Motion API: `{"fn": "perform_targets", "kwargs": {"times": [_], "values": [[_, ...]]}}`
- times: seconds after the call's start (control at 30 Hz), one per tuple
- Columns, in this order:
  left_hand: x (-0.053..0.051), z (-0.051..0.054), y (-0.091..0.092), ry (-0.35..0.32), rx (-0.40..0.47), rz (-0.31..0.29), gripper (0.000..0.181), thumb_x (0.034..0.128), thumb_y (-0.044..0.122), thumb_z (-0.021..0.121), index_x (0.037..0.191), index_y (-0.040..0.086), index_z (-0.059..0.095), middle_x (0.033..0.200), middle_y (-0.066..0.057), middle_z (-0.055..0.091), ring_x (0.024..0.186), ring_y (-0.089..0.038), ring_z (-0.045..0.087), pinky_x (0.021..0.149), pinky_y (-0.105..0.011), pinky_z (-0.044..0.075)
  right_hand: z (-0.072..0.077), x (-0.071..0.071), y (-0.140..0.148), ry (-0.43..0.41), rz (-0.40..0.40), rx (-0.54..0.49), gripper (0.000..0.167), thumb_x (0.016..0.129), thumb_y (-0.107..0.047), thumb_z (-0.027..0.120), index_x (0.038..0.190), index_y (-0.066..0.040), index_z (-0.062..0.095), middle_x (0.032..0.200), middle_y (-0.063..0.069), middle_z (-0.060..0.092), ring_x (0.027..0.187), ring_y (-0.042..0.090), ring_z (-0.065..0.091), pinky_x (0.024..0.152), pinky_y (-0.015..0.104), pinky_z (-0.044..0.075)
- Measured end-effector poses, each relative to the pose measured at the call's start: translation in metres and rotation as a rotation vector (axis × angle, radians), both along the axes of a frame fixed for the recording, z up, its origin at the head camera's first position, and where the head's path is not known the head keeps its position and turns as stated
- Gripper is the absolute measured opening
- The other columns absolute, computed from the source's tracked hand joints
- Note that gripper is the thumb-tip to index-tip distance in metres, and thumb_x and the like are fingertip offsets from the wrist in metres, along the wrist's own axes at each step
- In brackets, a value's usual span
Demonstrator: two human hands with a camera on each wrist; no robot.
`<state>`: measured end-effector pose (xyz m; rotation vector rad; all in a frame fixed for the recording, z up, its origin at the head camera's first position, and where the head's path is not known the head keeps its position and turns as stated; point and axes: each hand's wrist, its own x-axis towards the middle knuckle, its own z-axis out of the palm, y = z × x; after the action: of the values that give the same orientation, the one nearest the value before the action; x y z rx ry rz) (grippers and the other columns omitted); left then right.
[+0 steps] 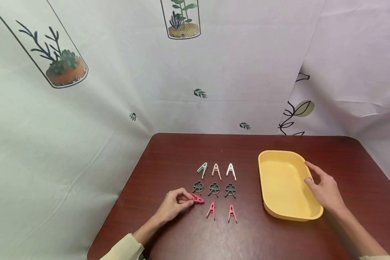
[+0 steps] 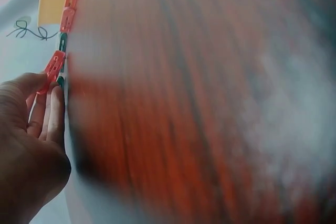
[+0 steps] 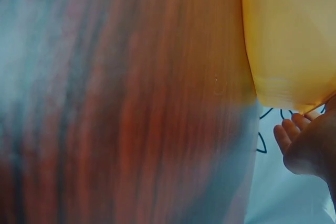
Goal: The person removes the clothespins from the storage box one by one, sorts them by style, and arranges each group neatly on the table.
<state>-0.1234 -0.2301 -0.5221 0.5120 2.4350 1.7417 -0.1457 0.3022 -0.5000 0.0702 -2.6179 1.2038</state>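
Near the table's middle, my left hand (image 1: 173, 206) pinches a pink-red clothespin (image 1: 198, 199) between thumb and fingers. The left wrist view shows this clothespin (image 2: 51, 72) at the fingertips. Two more pink-red clothespins (image 1: 211, 210) (image 1: 232, 213) lie to its right. Behind them is a row of three dark green round clips (image 1: 214, 188). A mint clothespin (image 1: 203, 169), a pale pink clothespin (image 1: 216, 170) and a white clothespin (image 1: 230, 170) form the back row. My right hand (image 1: 325, 190) grips the right rim of a yellow plastic basin (image 1: 282, 184), thumb over the inner side.
Everything stands on a dark red-brown wooden table (image 1: 169, 155) with rounded corners. A pale cloth (image 1: 247, 68) printed with plants hangs behind the table and along its left side. The basin's left wall stands to the right of the clip rows.
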Motion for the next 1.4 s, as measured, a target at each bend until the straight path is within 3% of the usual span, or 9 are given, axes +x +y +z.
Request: {"fn": "perform_targets", "kwargs": {"times": [0.17,0.43,0.73,0.93,1.13,1.23,1.4], "values": [[0.0,-0.001,-0.003,0.007,-0.05,0.008,0.011,0.092,0.001,0.082,0.098,0.003,0.073,0.099,-0.014,0.078,0.086,-0.018,0.076,0.075,-0.023,0.062,0.0,0.0,-0.001,0.002,0.004,-0.008,0.056,0.103,-0.005,0.058,0.157,0.002,0.046,0.125,0.04,0.061,0.061,0.009,0.064,0.05,0.023,0.053],[-0.002,0.003,-0.009,0.155,-0.245,-0.026,0.017,0.0903,0.003,0.084,0.1,0.012,0.074,0.09,0.002,0.075,0.079,-0.009,0.07,0.072,-0.026,0.061,0.0,0.0,-0.001,0.005,0.01,-0.013,0.056,0.103,-0.005,0.058,0.157,0.001,0.046,0.126,0.04,0.06,0.061,0.009,0.064,0.05,0.024,0.054],[-0.001,0.008,-0.012,0.182,-0.352,-0.086,0.02,0.0897,0.004,0.085,0.099,0.016,0.073,0.087,0.011,0.072,0.077,-0.005,0.069,0.07,-0.025,0.061,0.0,0.001,0.0,0.002,0.011,-0.008,0.056,0.104,-0.005,0.058,0.158,0.001,0.045,0.127,0.041,0.06,0.057,0.011,0.064,0.048,0.025,0.054],[-0.005,0.015,-0.017,0.221,-0.406,-0.133,0.017,0.0915,0.01,0.086,0.101,0.016,0.073,0.087,0.014,0.071,0.077,-0.002,0.068,0.071,-0.024,0.061,0.0,0.001,0.0,0.0,0.009,-0.009,0.056,0.104,-0.005,0.059,0.158,0.001,0.045,0.126,0.04,0.06,0.057,0.011,0.063,0.048,0.025,0.054],[-0.018,0.031,-0.023,0.28,-0.387,-0.14,0.014,0.0935,0.011,0.084,0.103,0.015,0.074,0.089,0.008,0.074,0.079,-0.005,0.068,0.073,-0.026,0.061,0.0,0.001,0.0,-0.011,0.013,-0.014,0.057,0.104,-0.005,0.058,0.159,0.001,0.043,0.129,0.041,0.059,0.058,0.012,0.065,0.049,0.025,0.055],[-0.027,0.037,-0.025,0.251,-0.328,-0.175,0.018,0.0931,0.005,0.082,0.108,0.011,0.075,0.097,0.0,0.076,0.085,-0.01,0.071,0.077,-0.028,0.062,0.001,0.0,0.0,-0.007,0.012,-0.014,0.057,0.104,-0.005,0.058,0.159,0.001,0.044,0.129,0.041,0.058,0.058,0.012,0.065,0.049,0.025,0.055],[-0.041,0.037,-0.023,0.166,-0.279,-0.29,0.026,0.0927,0.0,0.081,0.116,0.011,0.076,0.106,-0.006,0.079,0.094,-0.018,0.074,0.084,-0.031,0.062,0.001,-0.001,0.001,0.012,0.015,-0.012,0.056,0.102,-0.003,0.059,0.157,0.002,0.046,0.128,0.041,0.06,0.061,0.01,0.065,0.05,0.023,0.054]]}}
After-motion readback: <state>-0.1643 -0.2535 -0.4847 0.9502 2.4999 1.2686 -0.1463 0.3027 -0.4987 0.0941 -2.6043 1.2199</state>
